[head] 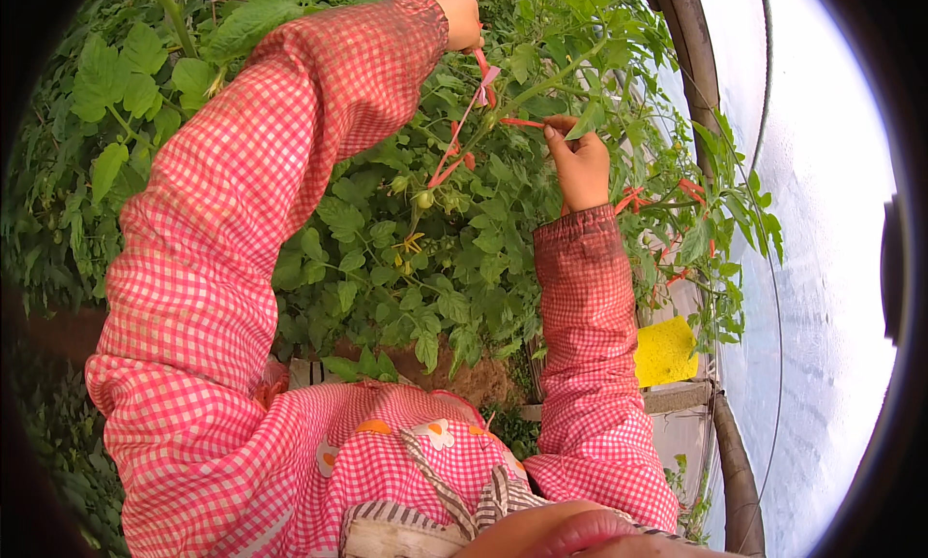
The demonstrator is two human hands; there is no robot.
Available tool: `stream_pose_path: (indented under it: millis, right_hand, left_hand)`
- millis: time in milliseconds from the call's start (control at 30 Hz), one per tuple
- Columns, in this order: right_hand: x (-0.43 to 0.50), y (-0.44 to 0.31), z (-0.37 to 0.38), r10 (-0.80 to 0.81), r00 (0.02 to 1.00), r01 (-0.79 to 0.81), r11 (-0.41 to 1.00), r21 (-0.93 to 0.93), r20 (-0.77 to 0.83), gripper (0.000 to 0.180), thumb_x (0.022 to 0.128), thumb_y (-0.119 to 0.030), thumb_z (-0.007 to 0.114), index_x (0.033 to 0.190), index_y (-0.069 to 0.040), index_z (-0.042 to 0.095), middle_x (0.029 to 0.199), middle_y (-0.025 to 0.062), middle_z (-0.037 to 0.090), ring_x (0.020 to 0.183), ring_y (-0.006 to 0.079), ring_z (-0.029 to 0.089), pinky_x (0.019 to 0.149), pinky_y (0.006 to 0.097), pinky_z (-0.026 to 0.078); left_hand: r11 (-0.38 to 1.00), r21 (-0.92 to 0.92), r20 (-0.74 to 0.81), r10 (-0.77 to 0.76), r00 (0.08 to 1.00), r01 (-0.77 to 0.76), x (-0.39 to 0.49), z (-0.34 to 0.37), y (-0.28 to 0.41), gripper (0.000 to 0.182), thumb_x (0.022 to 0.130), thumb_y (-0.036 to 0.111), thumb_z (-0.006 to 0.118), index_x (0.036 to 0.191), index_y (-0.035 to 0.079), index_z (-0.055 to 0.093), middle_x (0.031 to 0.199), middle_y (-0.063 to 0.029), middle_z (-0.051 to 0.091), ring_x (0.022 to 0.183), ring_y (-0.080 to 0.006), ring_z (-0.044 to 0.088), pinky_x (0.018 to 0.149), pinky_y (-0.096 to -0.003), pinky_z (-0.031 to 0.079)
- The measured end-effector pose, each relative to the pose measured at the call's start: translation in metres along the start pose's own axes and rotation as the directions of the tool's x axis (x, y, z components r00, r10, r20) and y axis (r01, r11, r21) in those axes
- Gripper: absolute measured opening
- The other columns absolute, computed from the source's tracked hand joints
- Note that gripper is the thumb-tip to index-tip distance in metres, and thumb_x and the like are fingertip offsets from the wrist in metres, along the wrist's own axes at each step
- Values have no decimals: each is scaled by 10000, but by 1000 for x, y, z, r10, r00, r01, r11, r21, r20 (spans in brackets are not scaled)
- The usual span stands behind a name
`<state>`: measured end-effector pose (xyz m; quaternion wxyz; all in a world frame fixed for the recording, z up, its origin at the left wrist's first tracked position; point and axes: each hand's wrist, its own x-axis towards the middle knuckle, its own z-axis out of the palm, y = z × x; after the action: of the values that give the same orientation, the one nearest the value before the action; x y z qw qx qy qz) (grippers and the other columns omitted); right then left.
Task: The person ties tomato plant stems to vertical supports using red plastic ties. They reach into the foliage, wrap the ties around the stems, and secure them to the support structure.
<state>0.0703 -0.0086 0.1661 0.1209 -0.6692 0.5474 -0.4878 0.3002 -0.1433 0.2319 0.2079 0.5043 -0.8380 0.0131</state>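
Observation:
My left hand point(461, 20) is raised at the top of the view and pinches a strip of red ribbon point(481, 63). Lower and to the right, my right hand point(582, 163) grips a red ribbon end point(523, 123) between thumb and fingertips. Between the hands runs a green tomato stem point(554, 80), and the ribbon passes by it. A pale pink string point(460, 133) with a bow slants down to a small green tomato point(425, 199). Whether both ribbon ends belong to one strip cannot be told.
Dense tomato foliage point(391, 268) fills the space ahead. More red ties point(632, 198) hang on plants at right. A yellow sticky card point(665, 350), a curved frame pole point(692, 57) and translucent plastic sheeting point(819, 268) stand on the right side. A thin wire point(776, 297) hangs there.

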Motion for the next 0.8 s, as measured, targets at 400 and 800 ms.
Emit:
stream_pose_path:
  millis: [400,800]
  right_hand:
    - [11,-22,-12,57,953,-197,863,465,298,155,859,-56,594,1002,1,597,888,59,642,792,108,606,596,207,427]
    - [23,-5,-7,77,997,-77,997,26,25,242,859,-95,598,1074,18,596,871,79,662,622,84,527,553,214,414]
  left_hand:
    - [984,-177,17,-22,1000,25,-34,-15,-1,256,857,268,628,736,52,694,587,-57,552,509,-179,499,529,-347,422]
    - [733,-678,-104,-16,994,-59,-31,-5,-11,199,781,186,599,761,1,672,675,-100,652,642,-200,625,614,-345,483]
